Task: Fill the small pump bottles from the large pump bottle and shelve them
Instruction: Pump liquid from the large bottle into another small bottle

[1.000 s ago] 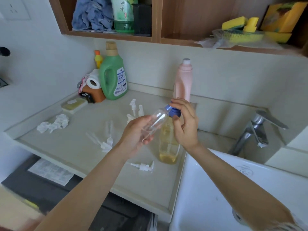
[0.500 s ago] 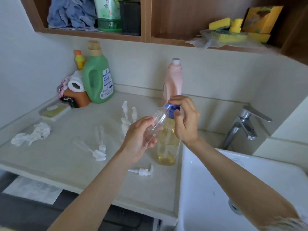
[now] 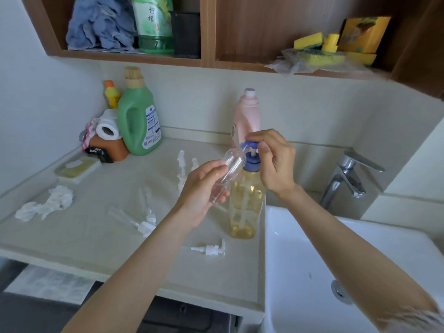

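Right hand (image 3: 274, 162) curled on the blue pump head (image 3: 249, 146), now risen off its collar since a second ago, left hand (image 3: 204, 188) gripping the small clear bottle (image 3: 228, 171) tilted at the spout's 8 o'clock, large bottle (image 3: 245, 207) upright on the worktop (image 3: 96, 231); probably between strokes of filling.

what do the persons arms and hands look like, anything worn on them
Both forearms are bare, with no watch, ring or glove visible on the left hand or the right hand. Only at the bottom right corner does a pale, blurred bit of fabric show on the right arm; it may be a sleeve.
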